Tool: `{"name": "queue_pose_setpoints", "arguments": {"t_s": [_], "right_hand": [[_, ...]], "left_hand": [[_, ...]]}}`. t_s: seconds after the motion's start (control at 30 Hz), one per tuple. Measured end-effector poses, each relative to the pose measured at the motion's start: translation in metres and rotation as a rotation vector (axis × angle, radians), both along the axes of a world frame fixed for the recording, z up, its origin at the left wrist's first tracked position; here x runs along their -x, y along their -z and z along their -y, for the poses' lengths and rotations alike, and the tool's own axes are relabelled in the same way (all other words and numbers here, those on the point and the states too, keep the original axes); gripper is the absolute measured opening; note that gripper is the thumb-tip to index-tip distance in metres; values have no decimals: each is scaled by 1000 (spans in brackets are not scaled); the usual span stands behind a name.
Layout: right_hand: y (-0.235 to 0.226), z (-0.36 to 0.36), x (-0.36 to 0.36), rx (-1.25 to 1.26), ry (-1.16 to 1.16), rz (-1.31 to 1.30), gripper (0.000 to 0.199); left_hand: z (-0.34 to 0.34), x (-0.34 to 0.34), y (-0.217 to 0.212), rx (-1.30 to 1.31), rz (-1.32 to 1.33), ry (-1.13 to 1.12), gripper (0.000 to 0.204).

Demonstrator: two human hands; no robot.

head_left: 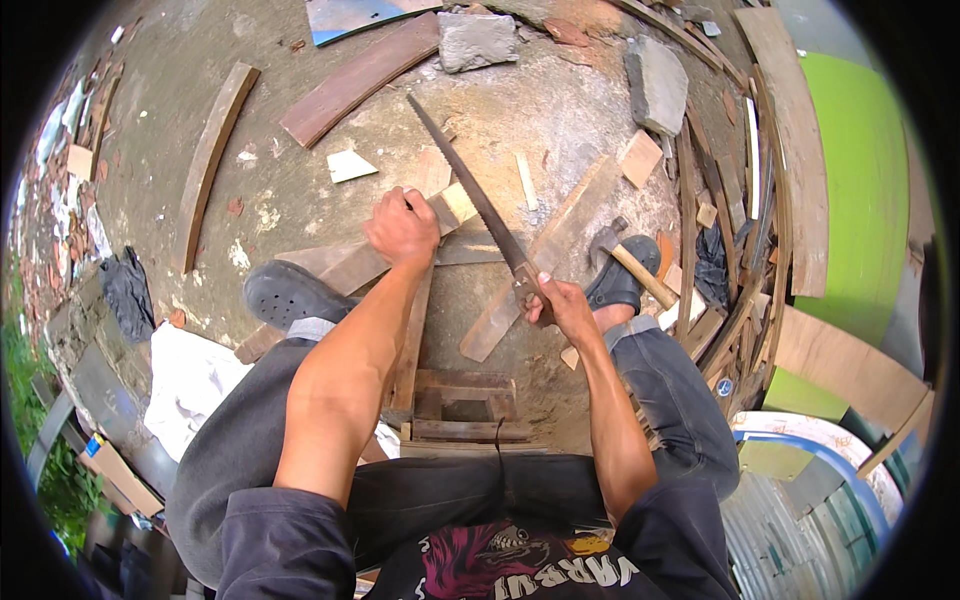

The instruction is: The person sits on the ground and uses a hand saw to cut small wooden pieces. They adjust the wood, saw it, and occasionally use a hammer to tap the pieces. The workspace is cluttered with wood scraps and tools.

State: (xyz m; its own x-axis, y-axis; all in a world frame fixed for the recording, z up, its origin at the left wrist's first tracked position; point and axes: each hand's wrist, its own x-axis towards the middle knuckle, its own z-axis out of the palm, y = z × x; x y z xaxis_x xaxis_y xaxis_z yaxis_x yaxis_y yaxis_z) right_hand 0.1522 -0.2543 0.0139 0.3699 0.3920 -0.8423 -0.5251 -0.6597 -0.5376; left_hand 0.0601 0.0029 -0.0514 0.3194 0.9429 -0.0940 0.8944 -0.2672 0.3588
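Note:
My right hand [562, 305] is wrapped round the handle of a handsaw [468, 185]. Its long dark blade slants up and to the left, with the toothed edge passing close to the end of a wooden board [368, 268]. Whether the teeth touch the wood I cannot tell. My left hand [402, 228] is closed over that board near its pale, fresh-looking end. The board runs from there down to the left, by my left clog [295, 292]. Other timber lies crossed beneath it. A claw hammer [640, 270] rests by my right clog [612, 290].
A loose plank [560, 250] lies slanted between my feet. Farther off are a curved-looking plank [214, 165], a reddish-brown board [365, 78] and concrete blocks [478, 42]. Scrap timber [735, 180] is piled along the right, beside a green panel [855, 180]. White cloth [190, 375] lies at left.

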Motion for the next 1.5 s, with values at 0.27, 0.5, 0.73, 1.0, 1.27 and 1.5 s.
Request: {"name": "queue_pose_setpoints", "arguments": {"t_s": [0.27,0.5,0.73,1.0,1.27,1.5], "right_hand": [[5,-6,9,85,-225,438,46],[21,-33,14,-60,-116,289,32],[27,-55,-1,66,-239,546,40],[17,-24,27,204,-363,767,45],[23,-62,7,152,-362,747,45],[12,-40,16,140,-352,684,47]], "left_hand": [[-2,-3,-18,182,-50,0,39],[-2,-2,-15,142,-27,-13,38],[-1,-3,-12,138,-16,2,37],[0,-2,-12,148,-22,0,38],[-3,-1,-11,192,-23,1,36],[-4,0,-8,139,21,0,36]]}}
